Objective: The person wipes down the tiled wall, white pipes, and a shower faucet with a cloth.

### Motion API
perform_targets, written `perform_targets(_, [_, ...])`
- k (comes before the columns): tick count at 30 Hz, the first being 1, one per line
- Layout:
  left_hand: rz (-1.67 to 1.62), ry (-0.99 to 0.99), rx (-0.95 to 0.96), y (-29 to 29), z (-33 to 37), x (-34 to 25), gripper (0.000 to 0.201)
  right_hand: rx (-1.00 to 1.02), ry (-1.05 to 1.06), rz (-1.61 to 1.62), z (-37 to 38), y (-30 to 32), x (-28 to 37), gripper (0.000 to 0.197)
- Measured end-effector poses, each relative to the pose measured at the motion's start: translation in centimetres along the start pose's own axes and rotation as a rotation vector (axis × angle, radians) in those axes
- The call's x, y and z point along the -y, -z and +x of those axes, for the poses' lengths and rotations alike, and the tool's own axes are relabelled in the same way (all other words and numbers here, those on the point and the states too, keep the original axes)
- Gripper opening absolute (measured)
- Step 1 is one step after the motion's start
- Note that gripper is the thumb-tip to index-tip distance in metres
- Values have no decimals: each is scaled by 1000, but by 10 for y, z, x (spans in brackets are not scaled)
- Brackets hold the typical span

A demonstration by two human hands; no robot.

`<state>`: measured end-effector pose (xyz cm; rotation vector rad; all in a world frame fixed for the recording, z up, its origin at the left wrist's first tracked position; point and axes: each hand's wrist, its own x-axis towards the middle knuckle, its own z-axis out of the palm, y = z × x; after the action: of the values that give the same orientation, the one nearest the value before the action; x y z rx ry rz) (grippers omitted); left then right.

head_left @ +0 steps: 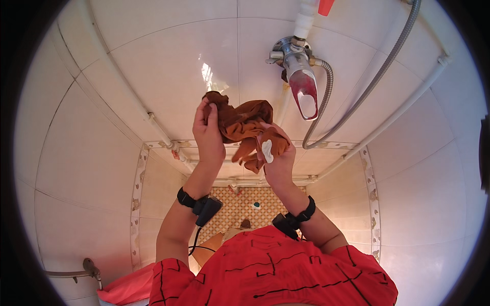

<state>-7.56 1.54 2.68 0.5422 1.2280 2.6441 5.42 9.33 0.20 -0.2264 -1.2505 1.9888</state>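
Observation:
A crumpled rust-brown cloth (247, 115) is held up in front of the tiled wall, bunched between my two hands. My left hand (206, 130) grips its left end, with the thumb in front and the fingers partly behind the folds. On the other side, my right hand (282, 160) is closed around a lower bunch of the same cloth. A white patch (267, 151) shows on the fabric there. Loose folds hang down between the hands. Whether the cloth is a garment I cannot tell.
A metal shower valve (295, 56) with a red-and-clear lever is on the wall, right of the cloth. Its flexible hose (352, 107) loops to the right. White pipes (383, 120) run along the walls. Red fabric (125, 286) hangs beneath a rail (66, 274) at lower left.

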Motion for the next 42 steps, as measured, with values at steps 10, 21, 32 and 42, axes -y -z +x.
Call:
perform_targets(10, [-75,245,221,-9,-26,2,31,91,73,-247,6,-1,7,60])
perform_targets(21, [-147,171,356,-17,-20,9,32,354,13,-417,8,18,13,53])
perform_targets(32, [514,-674,297,-42,49,-8,24,247,39,-699,-24,79,45,47])
perform_targets(42, [1285,-1163,993,-115,106,-83,33,-34,-35,-767,-64,127,74,42])
